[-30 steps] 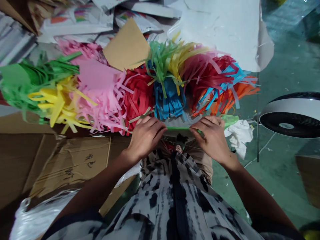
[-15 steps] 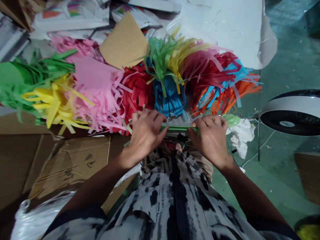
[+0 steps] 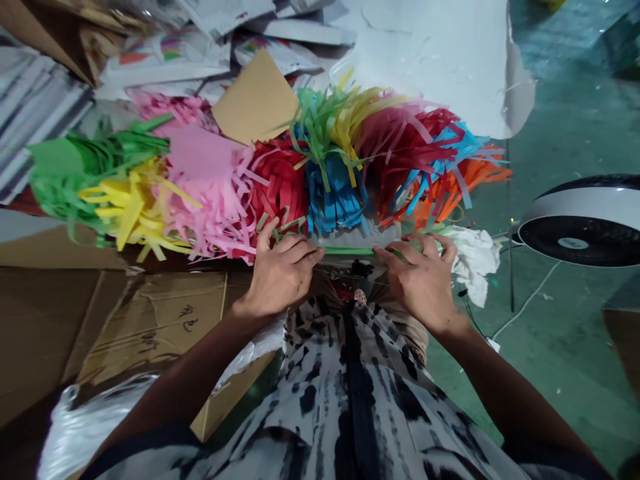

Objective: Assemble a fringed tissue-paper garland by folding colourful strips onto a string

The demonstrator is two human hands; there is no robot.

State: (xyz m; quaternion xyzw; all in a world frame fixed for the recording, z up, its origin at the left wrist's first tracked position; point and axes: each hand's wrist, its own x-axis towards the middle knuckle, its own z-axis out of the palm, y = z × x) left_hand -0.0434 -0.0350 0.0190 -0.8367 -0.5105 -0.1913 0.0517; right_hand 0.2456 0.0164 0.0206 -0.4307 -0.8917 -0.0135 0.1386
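Observation:
A narrow rolled strip of green tissue paper (image 3: 349,251) runs level between my hands along the table's near edge. My left hand (image 3: 283,273) has its thumb and forefinger closed on the strip's left part, with the outer fingers spread. On the right part, my right hand (image 3: 420,280) presses its bent fingers on the same roll; the fingertips are partly hidden. Pale green fringe shows behind both hands. Just beyond lie fringed tissue tassels: a blue one (image 3: 336,193), a red one (image 3: 280,177) and a pink one (image 3: 210,190).
More tassels, yellow (image 3: 133,203), green (image 3: 75,167) and orange (image 3: 470,177), line the table. A tan card (image 3: 257,100) and white packets (image 3: 170,57) lie behind. Cardboard (image 3: 155,320) stands at left. A white fan (image 3: 585,223) and crumpled white tissue (image 3: 475,257) are at right.
My hands have moved slightly apart, and the green strip between them looks longer and thinner. My left fingers have spread more. The view has shifted a little.

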